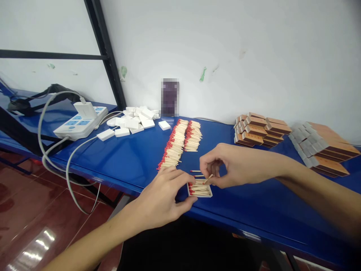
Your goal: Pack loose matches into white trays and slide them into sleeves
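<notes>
A small white matchbox tray lies near the table's front edge, filled with red-tipped matches. My left hand grips the tray's left end between thumb and fingers. Over the tray's right side, my right hand pinches a match, held at a slant with its red tip pointing down and left. Just behind the tray, two loose matches rest on the blue table. Farther back lie two long rows of matches, their red heads toward the left.
White trays are heaped at the back left, beside a power strip with white cables. Brown matchbox sleeves are stacked at the back right, and more boxes with grey ends stand farther right. A blurred dark rectangle leans against the wall.
</notes>
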Demonstrator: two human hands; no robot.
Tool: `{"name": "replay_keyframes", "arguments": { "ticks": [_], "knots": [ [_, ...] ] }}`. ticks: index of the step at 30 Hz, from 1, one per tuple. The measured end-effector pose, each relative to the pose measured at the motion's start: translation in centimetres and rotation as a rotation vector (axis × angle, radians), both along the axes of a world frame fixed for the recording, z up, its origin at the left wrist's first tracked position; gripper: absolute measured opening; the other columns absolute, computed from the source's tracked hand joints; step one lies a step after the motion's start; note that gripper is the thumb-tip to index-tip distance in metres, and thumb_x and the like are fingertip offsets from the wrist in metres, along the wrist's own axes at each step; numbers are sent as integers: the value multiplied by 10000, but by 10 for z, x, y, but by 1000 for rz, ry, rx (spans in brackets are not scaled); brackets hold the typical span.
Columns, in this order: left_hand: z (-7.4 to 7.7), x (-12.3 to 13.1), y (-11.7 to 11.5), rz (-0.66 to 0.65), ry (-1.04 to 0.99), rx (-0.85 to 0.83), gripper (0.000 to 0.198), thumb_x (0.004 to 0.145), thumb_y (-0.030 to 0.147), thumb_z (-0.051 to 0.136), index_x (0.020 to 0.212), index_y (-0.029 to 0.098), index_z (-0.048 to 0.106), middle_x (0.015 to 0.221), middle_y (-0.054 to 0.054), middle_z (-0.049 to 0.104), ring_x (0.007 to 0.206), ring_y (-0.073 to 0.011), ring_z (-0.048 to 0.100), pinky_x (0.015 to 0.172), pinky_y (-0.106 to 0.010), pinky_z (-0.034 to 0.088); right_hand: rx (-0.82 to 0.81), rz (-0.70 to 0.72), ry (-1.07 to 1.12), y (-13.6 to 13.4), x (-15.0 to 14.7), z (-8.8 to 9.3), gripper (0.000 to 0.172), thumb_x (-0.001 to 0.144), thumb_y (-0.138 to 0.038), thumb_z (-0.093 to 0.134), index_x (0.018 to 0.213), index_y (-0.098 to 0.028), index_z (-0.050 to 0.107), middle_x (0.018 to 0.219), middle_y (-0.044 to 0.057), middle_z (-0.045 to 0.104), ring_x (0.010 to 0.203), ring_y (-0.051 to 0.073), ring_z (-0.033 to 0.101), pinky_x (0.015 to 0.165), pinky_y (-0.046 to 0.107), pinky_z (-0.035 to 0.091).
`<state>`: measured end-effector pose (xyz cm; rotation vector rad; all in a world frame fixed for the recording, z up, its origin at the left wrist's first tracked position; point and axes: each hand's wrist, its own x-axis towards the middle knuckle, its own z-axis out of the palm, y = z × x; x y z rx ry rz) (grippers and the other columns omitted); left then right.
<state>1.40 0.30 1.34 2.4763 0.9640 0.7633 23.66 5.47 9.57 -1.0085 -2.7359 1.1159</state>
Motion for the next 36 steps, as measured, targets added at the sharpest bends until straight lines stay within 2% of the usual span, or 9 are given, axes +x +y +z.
{"name": "replay_keyframes", "arguments": {
  "ticks": [2, 8, 13, 20, 26, 32, 36],
  "knots": [
    [-1, 0, -1, 24, 4, -13, 195, 879, 264, 648, 1048, 217, 563, 995, -17, 646, 935, -208, 573, 862, -361, 451, -15, 25, 30, -2, -2, -2, 40, 801, -187, 605, 812, -179, 643, 718, -19, 670, 654, 114, 616, 602, 227, 480],
    [-3, -1, -1, 58, 3, -13, 167, 881, 292, 634, 958, 220, 504, 898, -3, 598, 858, -192, 547, 778, -334, 450, 103, 51, 83, -4, -8, -8, 50, 795, -161, 601, 785, -187, 643, 714, -26, 651, 656, 109, 563, 606, 231, 445],
    [1, 0, -1, 12, 8, -12, 115, 898, 272, 627, 878, 214, 530, 924, 1, 626, 883, -184, 568, 819, -331, 447, 134, 78, 102, -3, -9, -16, 78, 766, -114, 595, 758, -190, 608, 715, -41, 641, 645, 96, 530, 625, 227, 424],
    [3, 0, 0, -39, -7, -3, 61, 919, 254, 620, 961, 218, 594, 1034, -10, 649, 980, -189, 588, 917, -350, 434, 228, 70, 61, -3, -9, -19, 29, 778, -174, 638, 777, -198, 624, 744, -36, 632, 687, 108, 550, 670, 242, 409],
    [2, -1, 0, -1, 3, -15, 87, 892, 259, 649, 924, 214, 582, 978, -6, 652, 943, -193, 596, 883, -346, 455, 254, 82, 6, 1, -6, -14, 59, 782, -236, 663, 793, -200, 617, 811, -14, 631, 719, 122, 540, 669, 254, 403],
    [1, 0, 0, -48, 3, 38, 227, 953, 252, 565, 1171, 269, 625, 1087, -26, 648, 1016, -198, 596, 949, -372, 447, 298, -8, -82, 13, 3, -18, 187, 851, -374, 610, 837, -192, 651, 797, 18, 637, 706, 148, 543, 650, 276, 406],
    [0, 2, 1, -28, 2, 50, 215, 937, 251, 581, 1136, 247, 664, 1071, -35, 657, 1006, -202, 602, 961, -376, 450, 267, -14, -135, 18, 4, -25, 175, 848, -345, 605, 839, -187, 677, 814, 26, 655, 699, 147, 553, 642, 269, 409]
  ]
}}
